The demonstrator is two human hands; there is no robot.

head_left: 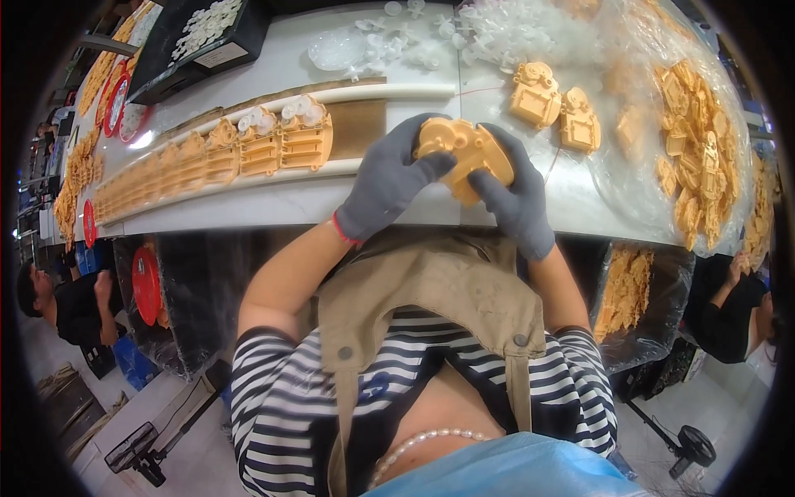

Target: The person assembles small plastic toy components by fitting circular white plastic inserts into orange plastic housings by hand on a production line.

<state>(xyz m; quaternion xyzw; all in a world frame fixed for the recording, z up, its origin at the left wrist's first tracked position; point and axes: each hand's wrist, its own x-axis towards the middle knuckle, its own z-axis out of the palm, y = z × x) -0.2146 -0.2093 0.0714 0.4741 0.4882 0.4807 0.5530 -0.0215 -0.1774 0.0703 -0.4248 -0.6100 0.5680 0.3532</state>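
Both my hands wear grey gloves and grip one orange plastic housing (468, 153) above the table's front edge. My left hand (393, 174) holds its left side, with the thumb across the face. My right hand (517, 195) closes round the right side, thumb pressed on the lower part. To the left, a long row of similar orange housings (224, 156) lies between two white rails (397, 91). The two at the row's right end carry translucent white parts (304, 110). Right of my hands, two more orange housings (536, 95) lie on the white table.
Loose translucent parts (397, 37) are scattered at the back. A black bin (199, 54) of small white pieces stands back left. At right, a clear plastic bag (617, 178) spreads beside piled orange parts (700, 157). Other people (79, 306) work at both sides.
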